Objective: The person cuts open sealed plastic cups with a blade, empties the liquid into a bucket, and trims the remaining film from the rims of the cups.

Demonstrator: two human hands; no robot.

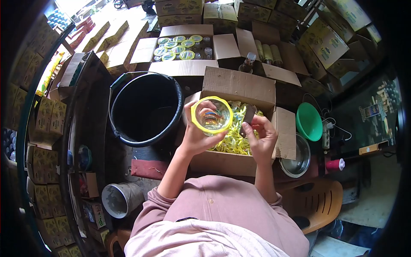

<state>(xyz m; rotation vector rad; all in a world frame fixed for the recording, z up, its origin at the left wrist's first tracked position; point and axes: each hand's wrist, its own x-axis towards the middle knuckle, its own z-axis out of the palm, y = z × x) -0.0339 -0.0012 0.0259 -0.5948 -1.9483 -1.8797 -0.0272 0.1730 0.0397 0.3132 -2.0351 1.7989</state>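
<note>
My left hand (195,138) is wrapped round a clear cup (212,115) with a yellow rim, its round face turned towards me. A dark flat blade-like piece (248,119) is pinched between the thumb and fingers of my right hand (262,136), just right of the cup and apart from it. Both hands are over an open cardboard box (239,88) filled with yellow and clear plastic scraps (233,143).
A black bucket (145,78) stands left of the box. Behind are a carton of yellow-lidded cups (182,66) and a bottle (247,64). Right are a green bowl (309,122), a metal bowl (297,160) and a pink spool (333,165). A grey bucket (122,199) is lower left.
</note>
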